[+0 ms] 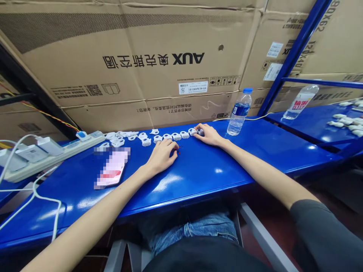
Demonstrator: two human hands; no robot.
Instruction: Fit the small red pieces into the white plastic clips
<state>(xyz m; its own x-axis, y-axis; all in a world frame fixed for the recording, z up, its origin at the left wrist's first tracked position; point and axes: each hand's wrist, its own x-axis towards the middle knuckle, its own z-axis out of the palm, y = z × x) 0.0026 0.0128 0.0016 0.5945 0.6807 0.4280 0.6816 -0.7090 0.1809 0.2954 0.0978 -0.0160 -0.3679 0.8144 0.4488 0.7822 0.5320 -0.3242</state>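
At twelve o'clock on the blue worktop [210,168], a row of white pieces [176,136] looks lined up; a loose heap [117,139] at eleven seems not yet. Right hand [206,135] — fingers bent at the row's one-o'clock end; left hand [162,155] — curled nearby. Whether either pinches anything, I cannot tell.

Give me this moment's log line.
left hand: beside row of white parts, grip unclear | right hand: at row's right end | phone: on blue table | blue-capped bottle: upright, right of right hand
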